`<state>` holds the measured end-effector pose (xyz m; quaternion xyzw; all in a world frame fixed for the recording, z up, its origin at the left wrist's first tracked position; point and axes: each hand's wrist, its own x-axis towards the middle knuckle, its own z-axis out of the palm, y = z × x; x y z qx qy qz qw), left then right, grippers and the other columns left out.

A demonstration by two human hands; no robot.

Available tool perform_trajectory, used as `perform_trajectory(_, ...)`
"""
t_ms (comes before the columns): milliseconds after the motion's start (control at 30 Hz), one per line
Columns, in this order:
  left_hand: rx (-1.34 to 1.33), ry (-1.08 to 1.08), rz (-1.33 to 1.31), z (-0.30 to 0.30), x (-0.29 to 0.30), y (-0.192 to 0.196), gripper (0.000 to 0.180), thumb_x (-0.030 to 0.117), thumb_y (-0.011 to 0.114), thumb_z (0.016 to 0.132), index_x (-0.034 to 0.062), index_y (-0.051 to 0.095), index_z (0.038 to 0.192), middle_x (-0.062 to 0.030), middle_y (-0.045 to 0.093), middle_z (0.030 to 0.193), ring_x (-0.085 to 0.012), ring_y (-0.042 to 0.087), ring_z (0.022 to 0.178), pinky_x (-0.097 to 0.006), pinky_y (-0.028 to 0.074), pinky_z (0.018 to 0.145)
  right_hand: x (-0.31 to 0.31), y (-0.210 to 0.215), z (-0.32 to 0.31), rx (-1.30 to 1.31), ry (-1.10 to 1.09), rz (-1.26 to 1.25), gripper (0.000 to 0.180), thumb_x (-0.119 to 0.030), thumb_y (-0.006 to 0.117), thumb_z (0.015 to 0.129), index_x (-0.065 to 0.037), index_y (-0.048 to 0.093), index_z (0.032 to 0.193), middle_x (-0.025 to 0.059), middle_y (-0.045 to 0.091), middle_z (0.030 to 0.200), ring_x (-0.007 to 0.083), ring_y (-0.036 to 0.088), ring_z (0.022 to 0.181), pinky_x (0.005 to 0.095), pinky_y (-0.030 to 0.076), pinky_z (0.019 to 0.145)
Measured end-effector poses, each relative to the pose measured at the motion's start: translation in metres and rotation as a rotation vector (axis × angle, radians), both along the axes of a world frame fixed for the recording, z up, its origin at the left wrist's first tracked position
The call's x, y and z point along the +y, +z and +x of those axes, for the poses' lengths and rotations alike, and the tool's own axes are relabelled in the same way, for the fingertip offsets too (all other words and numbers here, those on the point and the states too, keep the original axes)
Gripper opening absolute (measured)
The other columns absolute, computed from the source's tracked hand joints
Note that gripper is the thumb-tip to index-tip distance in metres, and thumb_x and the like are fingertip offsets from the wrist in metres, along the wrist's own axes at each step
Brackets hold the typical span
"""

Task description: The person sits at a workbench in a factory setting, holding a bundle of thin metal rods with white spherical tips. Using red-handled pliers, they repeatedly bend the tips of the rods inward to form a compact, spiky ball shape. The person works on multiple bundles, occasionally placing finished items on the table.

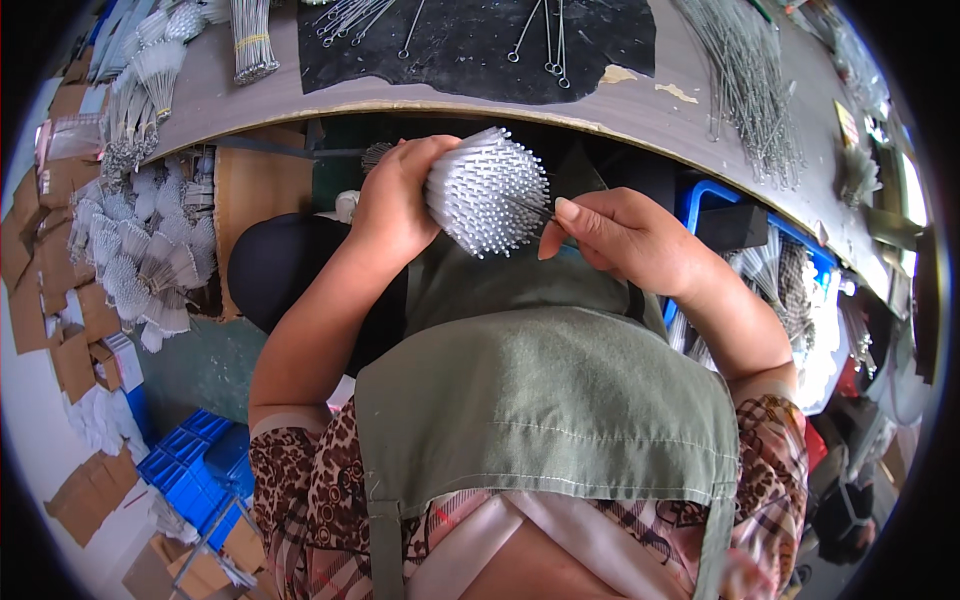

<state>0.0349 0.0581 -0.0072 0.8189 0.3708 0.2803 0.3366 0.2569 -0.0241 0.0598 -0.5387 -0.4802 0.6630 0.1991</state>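
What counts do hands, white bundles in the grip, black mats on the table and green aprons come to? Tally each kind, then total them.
Hands: 2 (left hand, right hand)
Held white bundle: 1
Black mat: 1
Green apron: 1
Total: 5

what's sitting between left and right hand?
Head view: a bundle of pale-tipped rods, gripped by the left hand, plus a thin dark wire between the bundle and the right hand's thumb.
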Motion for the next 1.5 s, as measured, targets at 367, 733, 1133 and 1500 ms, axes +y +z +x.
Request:
perform_trajectory(367,0.112,0.029,0.032,0.0,0.001,0.002,0.033,0.004,0.067,0.064,0.0085,0.059,0.096,-0.008,0.064,0.092,-0.0273,0.059,0.091,-0.037,0.04,0.09,0.004,0.001,0.003,-0.071,0.047,0.011,0.046,-0.042,0.042,0.094,-0.003,0.065,0.086,-0.0056,0.035,0.05,0.0035,0.031,0.045,0.0211,0.025,0.042)
perform_trajectory(733,0.108,0.028,0.008,0.001,-0.002,0.006,0.032,0.003,0.066,0.066,0.0068,0.058,0.096,-0.0095,0.063,0.092,-0.0282,0.06,0.088,-0.037,0.042,0.087,0.007,0.002,0.002,-0.174,0.098,0.092,0.044,-0.039,0.042,0.095,-0.004,0.066,0.083,-0.0047,0.036,0.05,0.0043,0.032,0.048,0.0217,0.028,0.046)
perform_trajectory(1133,-0.305,-0.342,-0.342,-0.01,0.021,-0.036,0.03,0.014,0.053,0.086,0.0043,0.053,0.115,-0.0078,0.058,0.113,-0.021,0.052,0.107,-0.036,0.037,0.098,0.0,-0.005,0.014,0.342,-0.125,-0.009,0.053,-0.047,0.034,0.095,0.0,0.057,0.089,-0.0083,0.029,0.05,0.0015,0.021,0.041,0.0189,0.017,0.039)
perform_trajectory(1500,0.027,-0.241,0.022,-0.013,0.021,-0.034,0.031,0.011,0.06,0.08,0.0072,0.055,0.11,-0.0052,0.06,0.101,-0.0169,0.057,0.095,-0.032,0.044,0.086,-0.007,-0.015,0.009,0.406,-0.115,-0.02,0.054,-0.05,0.035,0.094,-0.001,0.058,0.087,-0.0085,0.029,0.053,0.0015,0.022,0.044,0.0181,0.019,0.039)
